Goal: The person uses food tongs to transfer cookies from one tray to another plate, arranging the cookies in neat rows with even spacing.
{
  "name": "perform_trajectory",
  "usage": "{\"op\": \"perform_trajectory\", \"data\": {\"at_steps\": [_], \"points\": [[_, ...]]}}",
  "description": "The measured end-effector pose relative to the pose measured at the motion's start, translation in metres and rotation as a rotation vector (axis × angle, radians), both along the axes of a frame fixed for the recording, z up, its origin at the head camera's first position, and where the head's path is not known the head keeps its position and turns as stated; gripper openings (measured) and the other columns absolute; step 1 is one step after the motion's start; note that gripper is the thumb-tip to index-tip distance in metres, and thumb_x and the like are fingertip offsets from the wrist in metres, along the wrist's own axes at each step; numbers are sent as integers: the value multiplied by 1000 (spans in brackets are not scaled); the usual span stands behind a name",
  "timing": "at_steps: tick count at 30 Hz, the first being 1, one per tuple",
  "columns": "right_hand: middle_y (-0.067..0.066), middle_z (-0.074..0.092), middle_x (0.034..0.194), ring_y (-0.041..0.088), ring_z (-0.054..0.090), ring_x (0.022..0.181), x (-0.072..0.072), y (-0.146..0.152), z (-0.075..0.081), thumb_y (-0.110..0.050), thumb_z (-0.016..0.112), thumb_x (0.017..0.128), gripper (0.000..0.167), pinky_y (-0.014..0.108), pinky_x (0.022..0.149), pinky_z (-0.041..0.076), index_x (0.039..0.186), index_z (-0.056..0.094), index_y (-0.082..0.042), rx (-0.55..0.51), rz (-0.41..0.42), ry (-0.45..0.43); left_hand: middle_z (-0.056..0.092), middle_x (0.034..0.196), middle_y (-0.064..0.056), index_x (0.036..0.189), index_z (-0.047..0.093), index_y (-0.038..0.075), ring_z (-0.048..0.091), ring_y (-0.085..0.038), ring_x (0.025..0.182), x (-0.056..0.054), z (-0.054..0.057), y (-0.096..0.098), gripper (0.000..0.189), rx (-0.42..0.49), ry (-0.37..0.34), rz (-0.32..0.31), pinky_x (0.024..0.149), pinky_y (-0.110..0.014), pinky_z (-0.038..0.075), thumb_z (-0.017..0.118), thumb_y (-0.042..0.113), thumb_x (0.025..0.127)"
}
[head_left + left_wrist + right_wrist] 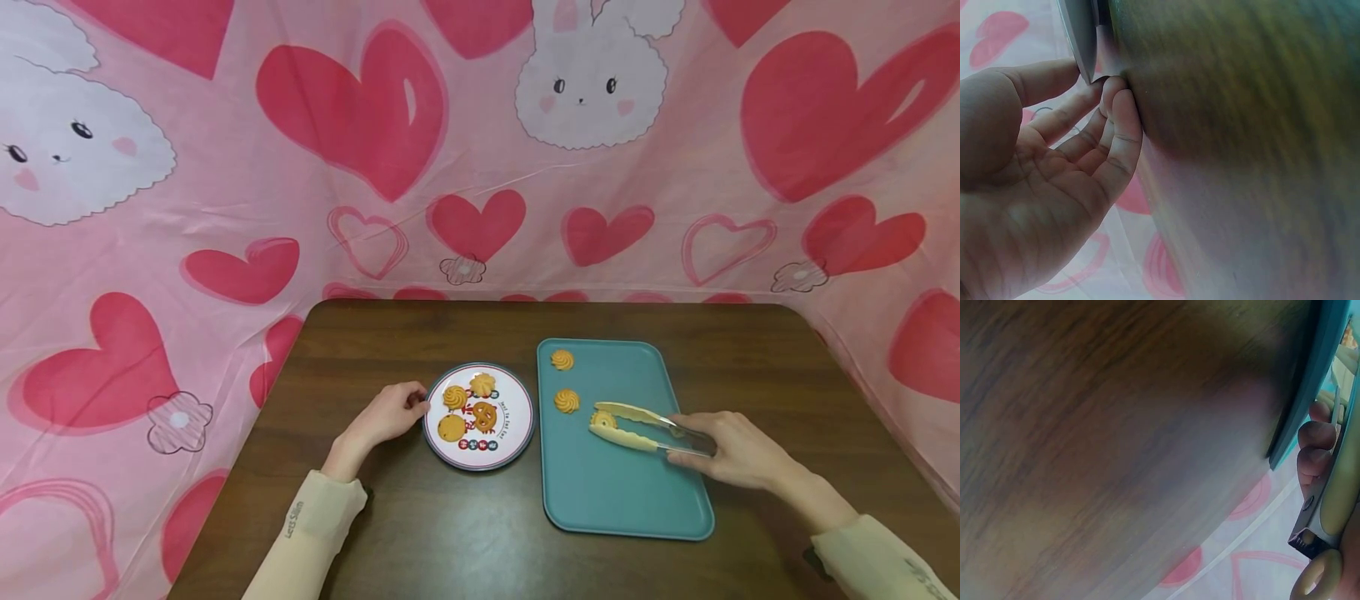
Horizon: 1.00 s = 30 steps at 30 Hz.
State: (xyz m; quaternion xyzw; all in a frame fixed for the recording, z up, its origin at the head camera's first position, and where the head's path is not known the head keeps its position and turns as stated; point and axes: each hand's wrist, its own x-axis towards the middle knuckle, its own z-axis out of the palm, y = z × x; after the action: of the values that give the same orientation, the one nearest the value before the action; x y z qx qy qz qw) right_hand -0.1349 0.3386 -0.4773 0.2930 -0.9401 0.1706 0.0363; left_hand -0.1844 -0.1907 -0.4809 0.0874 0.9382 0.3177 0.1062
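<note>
My left hand (392,412) is at the left rim of a round white plate (513,421) with a printed pattern. In the left wrist view, thumb and forefinger pinch the plate's edge (1080,37), the other fingers curled by the table. Several cookies lie on the plate, among them a swirled cookie (454,397) and a flat round one (452,428). My right hand (738,450) grips tongs (637,439) with pale yellow tips and metal arms. Those tips stand on either side of a swirled cookie (603,419) on the teal tray (615,492).
Two more swirled cookies, an upper one (562,360) and a lower one (567,401), lie along the tray's left side. Plate and tray sit side by side on a dark wooden table (420,517). Pink cloth (525,175) with hearts and rabbits hangs behind the table.
</note>
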Motion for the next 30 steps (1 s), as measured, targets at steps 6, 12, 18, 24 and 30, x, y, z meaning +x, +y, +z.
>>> {"op": "perform_trajectory", "data": {"at_steps": [6, 12, 18, 24, 30], "points": [[5, 73, 109, 3, 63, 87, -1, 0, 0, -48, 79, 83, 58, 39, 73, 56, 121, 71, -5, -4, 4, -7, 59, 82, -2, 111, 68, 5, 53, -18, 75, 1, 1, 0, 20, 3, 0, -1, 69, -34, 45, 68, 17, 95], [6, 73, 109, 2, 62, 84, -3, 0, 2, -48, 79, 82, 59, 38, 72, 56, 121, 71, -4, -11, 6, -19, 59, 82, -2, 110, 68, 5, 53, -18, 75, 1, 2, 0, 19, 2, 3, -3, 69, -33, 45, 68, 17, 95], [6, 73, 107, -1, 58, 78, -6, 0, 6, -45, 81, 81, 58, 35, 69, 55, 120, 71, -2, -26, 24, 5, 58, 81, -1, 109, 68, 6, 52, -18, 74, 0, 2, 1, 19, -1, 9, -7, 68, -34, 44, 68, 17, 95], [1, 74, 103, -1, 56, 74, -11, -4, 15, -39, 83, 80, 54, 31, 66, 53, 119, 71, -3, -48, 72, 60, 58, 81, -1, 109, 68, 5, 52, -18, 74, 0, 1, 0, 19, -13, 17, -11, 68, -33, 44, 68, 17, 95], [-9, 70, 88, -2, 44, 63, -16, -15, 25, -39, 83, 80, 54, 25, 60, 47, 119, 71, -3, -60, 96, 59, 58, 81, -1, 108, 69, 6, 52, -17, 73, -1, 1, 0, 17, -9, 21, -13, 68, -33, 44, 68, 17, 95]]}}
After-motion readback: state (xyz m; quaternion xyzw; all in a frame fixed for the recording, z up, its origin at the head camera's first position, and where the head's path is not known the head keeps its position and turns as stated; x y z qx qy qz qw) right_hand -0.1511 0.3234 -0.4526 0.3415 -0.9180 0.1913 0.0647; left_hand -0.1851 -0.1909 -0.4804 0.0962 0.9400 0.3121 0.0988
